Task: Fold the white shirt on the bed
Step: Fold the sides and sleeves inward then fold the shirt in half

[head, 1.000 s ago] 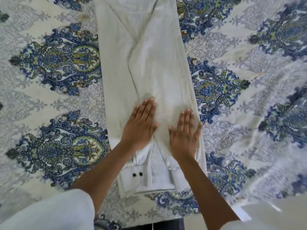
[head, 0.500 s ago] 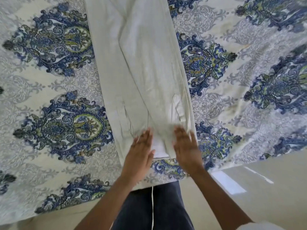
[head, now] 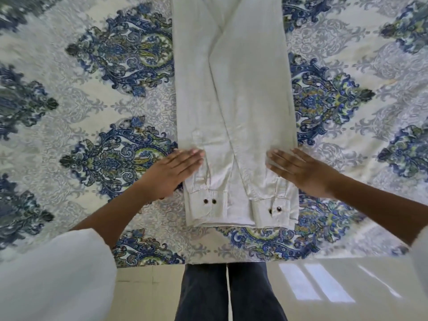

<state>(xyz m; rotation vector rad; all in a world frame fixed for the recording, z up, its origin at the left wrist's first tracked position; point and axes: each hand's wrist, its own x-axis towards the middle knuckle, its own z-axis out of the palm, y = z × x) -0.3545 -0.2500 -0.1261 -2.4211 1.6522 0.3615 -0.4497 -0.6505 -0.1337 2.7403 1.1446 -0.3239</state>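
The white shirt [head: 234, 100] lies on the bed as a long narrow strip, its sides folded in and both sleeves laid down the middle. Two buttoned cuffs sit at its near end. My left hand [head: 171, 172] lies flat with straight fingers on the shirt's left edge, just above the left cuff. My right hand [head: 301, 170] lies flat the same way on the right edge, above the right cuff. Neither hand grips the cloth.
The bedsheet [head: 104, 112] with a blue and green paisley pattern spreads to both sides of the shirt. Its near edge runs just below the cuffs. Beyond that edge is a glossy pale floor [head: 335, 290], and my dark trousers [head: 228, 293] stand against the bed.
My hands have moved apart, from close together on the middle of the shirt's near end to its left and right edges. The cuffs show again.
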